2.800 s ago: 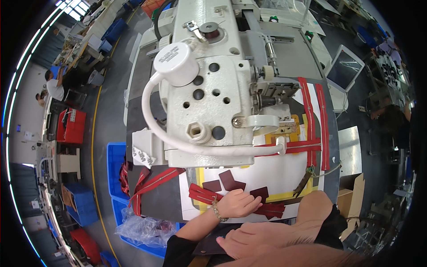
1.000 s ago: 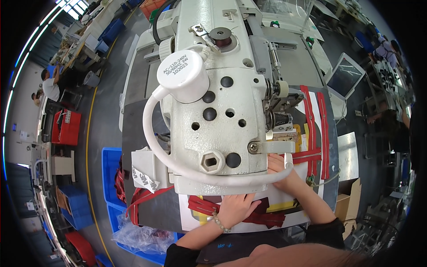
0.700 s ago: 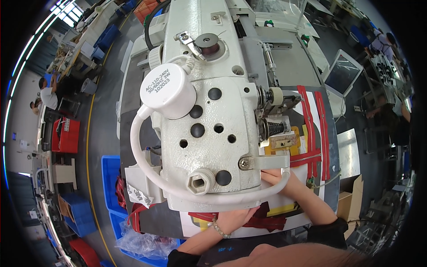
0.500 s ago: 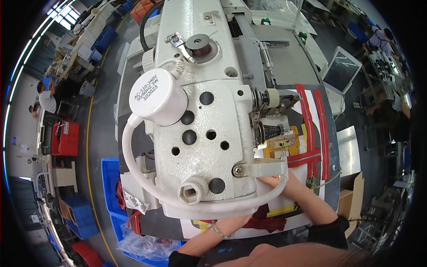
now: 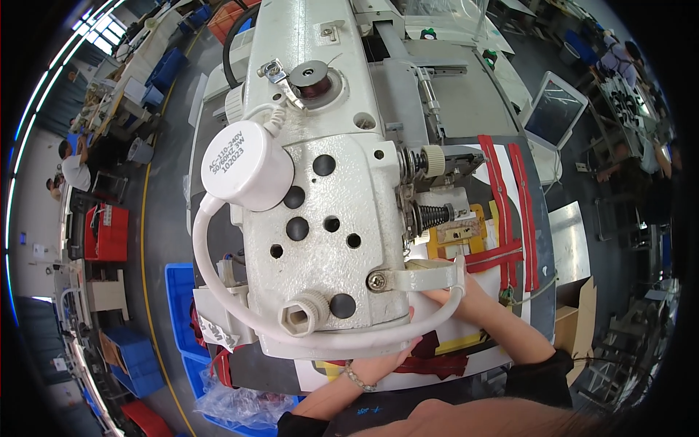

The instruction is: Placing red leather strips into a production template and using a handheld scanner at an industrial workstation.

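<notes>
A large white sewing machine head [image 5: 335, 262] fills the middle and covers much of the work below it. My left hand [image 5: 384, 362], with a beaded bracelet at the wrist, reaches under the machine's front edge; its thumb side shows, but most fingers are hidden. My right hand [image 5: 460, 297] comes in from the right, beneath the looped white cable, its fingertips behind the machine head. Between the hands a piece of dark red fabric [image 5: 424, 344] shows. Red zipper tape [image 5: 437, 366] lies beside my left hand. I cannot see what either hand grips.
Red zipper strips [image 5: 526, 218] lie on the table right of the machine, near a yellow template plate [image 5: 473, 242]. A tablet screen [image 5: 557, 113] stands beyond. Blue bins [image 5: 178, 291] with plastic bags are at the lower left, and a cardboard box [image 5: 575, 317] at the right.
The view has shifted slightly, so the machine appears a little further left. More of my left hand's thumb side shows below the machine's edge. My right hand stays nearly in place.
</notes>
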`<state>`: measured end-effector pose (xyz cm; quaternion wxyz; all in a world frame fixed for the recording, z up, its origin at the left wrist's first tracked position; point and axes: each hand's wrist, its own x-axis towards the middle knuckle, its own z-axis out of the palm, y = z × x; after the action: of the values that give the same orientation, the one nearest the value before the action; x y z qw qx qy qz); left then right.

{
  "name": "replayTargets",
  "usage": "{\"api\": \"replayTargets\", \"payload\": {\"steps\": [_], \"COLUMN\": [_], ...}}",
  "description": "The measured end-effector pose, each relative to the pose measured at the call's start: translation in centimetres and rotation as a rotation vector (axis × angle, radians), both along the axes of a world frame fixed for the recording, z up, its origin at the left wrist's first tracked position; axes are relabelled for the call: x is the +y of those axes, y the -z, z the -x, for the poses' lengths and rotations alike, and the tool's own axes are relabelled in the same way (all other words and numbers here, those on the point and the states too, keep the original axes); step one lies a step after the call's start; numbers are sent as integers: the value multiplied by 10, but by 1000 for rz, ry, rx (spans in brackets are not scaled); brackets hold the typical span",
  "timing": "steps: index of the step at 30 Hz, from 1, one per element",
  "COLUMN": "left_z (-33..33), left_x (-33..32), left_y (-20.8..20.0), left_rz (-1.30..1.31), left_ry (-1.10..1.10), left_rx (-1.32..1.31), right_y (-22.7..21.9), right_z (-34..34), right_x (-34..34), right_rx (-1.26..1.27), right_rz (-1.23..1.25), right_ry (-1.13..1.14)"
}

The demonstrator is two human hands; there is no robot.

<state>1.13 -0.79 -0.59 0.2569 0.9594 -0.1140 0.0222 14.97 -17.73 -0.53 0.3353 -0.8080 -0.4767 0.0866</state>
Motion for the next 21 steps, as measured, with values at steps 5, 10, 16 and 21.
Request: {"api": "replayTargets", "payload": {"steps": [5, 10, 16, 21], "left_z": [3, 3, 6, 8], "left_x": [-2, -3, -1, -1], "left_y": [-2, -2, -5, 5], "left_rz": [21, 1, 31, 57], "left_ry": [-13, 5, 18, 22], "left_rx": [12, -36, -5, 59], "right_y": [3, 9, 7, 12], "right_z": [0, 1, 0, -1], "right_x": [1, -1, 0, -3], "right_rx": [17, -81, -118, -145], "right_rz": [5, 69, 82, 82], "right_ry": [-13, -27, -49, -47]}}
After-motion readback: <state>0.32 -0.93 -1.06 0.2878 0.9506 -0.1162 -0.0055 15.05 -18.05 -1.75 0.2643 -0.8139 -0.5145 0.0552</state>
